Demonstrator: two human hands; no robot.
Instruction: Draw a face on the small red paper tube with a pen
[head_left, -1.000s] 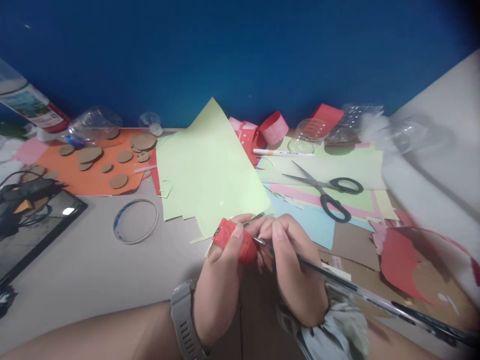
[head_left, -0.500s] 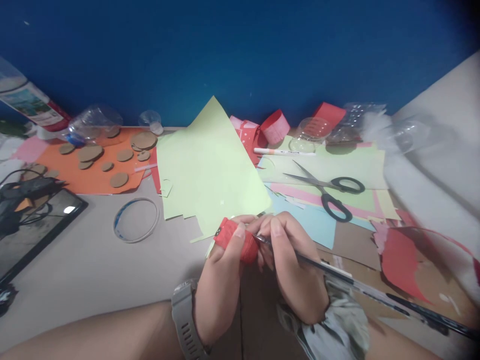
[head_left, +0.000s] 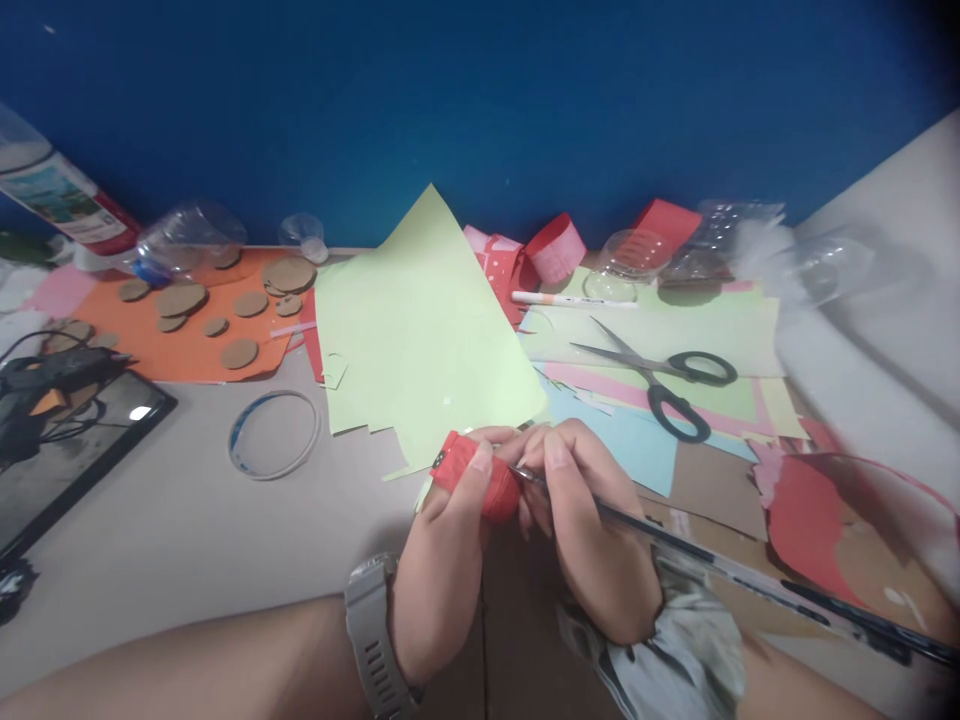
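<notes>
Compared with a second ago, both hands are sitting slightly higher in the view and the scene has shifted a little; the hold is unchanged. The left hand [head_left: 442,560], wearing a grey wristwatch [head_left: 371,640], is keeping its grip clenched around a small red crinkled paper roll [head_left: 474,478], low in the middle of the view, just above the bench [head_left: 172,540]. The roll's long axis is running from upper left to lower right. The right hand [head_left: 592,540] is grasping a long thin clear-barrelled pen [head_left: 720,572], its tip touching the roll's right end and pointing left, its barrel slanting away to the lower right. Just beyond the hands a smooth pale green paper sheet [head_left: 420,330] with a jagged lower edge is lying flat. To the right, black-handled metal scissors [head_left: 660,375] are resting on pastel paper sheets [head_left: 720,330]. To the left are lying a thin round ring [head_left: 274,434] and brown cardboard discs [head_left: 225,305] on an orange sheet [head_left: 150,350].
</notes>
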